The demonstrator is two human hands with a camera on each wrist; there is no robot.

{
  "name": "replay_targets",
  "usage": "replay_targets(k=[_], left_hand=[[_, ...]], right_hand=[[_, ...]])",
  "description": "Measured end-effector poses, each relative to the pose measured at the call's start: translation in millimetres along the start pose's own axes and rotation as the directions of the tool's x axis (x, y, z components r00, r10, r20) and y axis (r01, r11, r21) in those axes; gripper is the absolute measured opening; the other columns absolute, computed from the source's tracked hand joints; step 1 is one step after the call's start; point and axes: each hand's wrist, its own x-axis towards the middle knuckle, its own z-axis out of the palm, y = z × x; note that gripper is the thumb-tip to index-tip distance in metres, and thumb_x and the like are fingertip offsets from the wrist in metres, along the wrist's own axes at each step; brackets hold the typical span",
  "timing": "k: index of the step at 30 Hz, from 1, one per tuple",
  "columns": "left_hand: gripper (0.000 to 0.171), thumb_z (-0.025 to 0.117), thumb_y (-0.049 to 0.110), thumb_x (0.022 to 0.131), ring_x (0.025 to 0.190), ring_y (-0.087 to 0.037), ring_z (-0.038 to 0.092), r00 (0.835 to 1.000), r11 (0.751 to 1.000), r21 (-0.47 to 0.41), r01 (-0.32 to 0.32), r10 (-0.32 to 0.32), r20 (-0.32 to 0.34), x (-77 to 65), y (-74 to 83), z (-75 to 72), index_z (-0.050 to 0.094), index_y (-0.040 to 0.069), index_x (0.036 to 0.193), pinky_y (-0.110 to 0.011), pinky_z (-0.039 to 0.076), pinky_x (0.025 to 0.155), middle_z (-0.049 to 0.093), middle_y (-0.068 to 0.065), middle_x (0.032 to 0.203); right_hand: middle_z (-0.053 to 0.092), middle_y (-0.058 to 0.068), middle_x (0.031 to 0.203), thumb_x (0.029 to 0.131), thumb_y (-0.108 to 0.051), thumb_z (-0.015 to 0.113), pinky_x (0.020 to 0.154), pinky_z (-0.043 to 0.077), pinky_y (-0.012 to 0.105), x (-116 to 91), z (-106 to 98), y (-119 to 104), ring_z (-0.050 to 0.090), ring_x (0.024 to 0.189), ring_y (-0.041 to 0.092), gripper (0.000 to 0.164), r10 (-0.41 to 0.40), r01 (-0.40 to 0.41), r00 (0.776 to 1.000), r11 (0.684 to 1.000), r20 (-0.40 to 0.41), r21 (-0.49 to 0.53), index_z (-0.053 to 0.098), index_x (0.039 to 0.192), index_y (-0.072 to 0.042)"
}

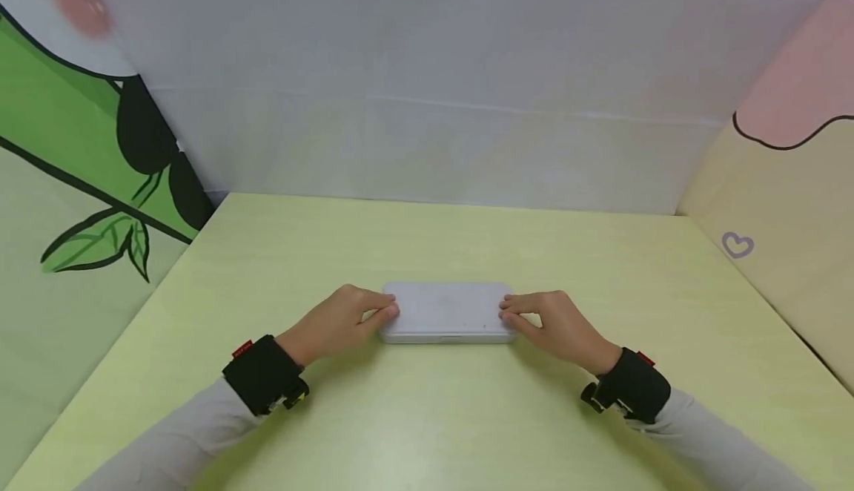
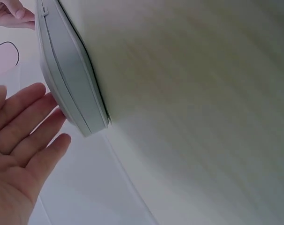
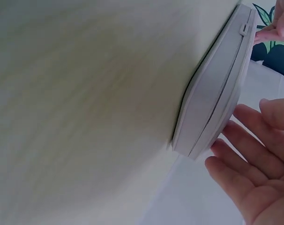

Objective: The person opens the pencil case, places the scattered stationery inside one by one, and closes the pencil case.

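Note:
A flat white rectangular case with rounded corners lies on the table, its lid closed. The wrist views show a seam around its side and a small latch on the front. My left hand rests its fingertips on the case's left end; in the left wrist view the fingers are extended, touching the lid's edge. At the opposite end, my right hand touches the top with its fingertips, and its fingers look nearly straight in the right wrist view. Neither hand curls around the case.
The pale yellow-green table runs back to a whitish cloth wall. Printed panels stand on both sides, green with leaves at left and pink and cream with a small purple heart at right. Black straps with cameras wrap both wrists.

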Motion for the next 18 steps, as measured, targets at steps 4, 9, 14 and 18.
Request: replay_targets(k=[4,9,14,18], left_hand=[[0.012,0.058,0.016,0.093,0.08,-0.007,0.062,1.0,0.999,0.039,-0.022,0.023,-0.02,5.4,2.9,0.2,0.069,0.011,0.092,-0.028,0.053,0.073,0.067,0.005,0.088],[0.008,0.062,0.012,0.089,0.068,-0.001,0.053,0.997,0.996,0.076,-0.039,0.043,-0.059,9.0,6.5,1.6,0.067,0.014,0.083,-0.024,0.05,0.064,0.06,0.011,0.076],[0.023,0.064,0.009,0.087,0.056,-0.002,0.035,0.995,0.989,0.127,-0.076,0.082,-0.05,8.3,9.2,5.9,0.056,0.015,0.066,-0.018,0.036,0.055,0.042,0.006,0.059],[0.029,0.064,0.008,0.086,0.054,-0.003,0.029,0.996,0.987,0.139,-0.075,0.082,-0.046,8.6,11.2,5.0,0.051,0.016,0.062,-0.018,0.031,0.053,0.032,0.005,0.056]], right_hand=[[0.069,0.002,0.099,0.081,-0.009,0.071,0.085,0.051,0.036,1,2,0,0.062,0.102,0.019,0.016,-0.009,0.008,0.999,1.0,-0.047,-0.007,0.073,0.097,-0.009],[0.069,0.003,0.098,0.081,-0.008,0.072,0.086,0.051,0.034,4,4,-3,0.062,0.103,0.019,0.016,-0.001,0.0,0.997,1.0,-0.073,-0.011,0.073,0.096,-0.009],[0.07,0.007,0.097,0.079,-0.006,0.073,0.086,0.051,0.035,0,6,-6,0.063,0.101,0.021,0.014,0.021,-0.021,0.999,1.0,-0.038,-0.021,0.074,0.093,-0.007],[0.07,0.009,0.096,0.079,-0.007,0.074,0.085,0.051,0.036,0,5,-8,0.063,0.1,0.022,0.014,0.015,-0.016,0.999,0.999,-0.034,-0.028,0.074,0.093,-0.005]])
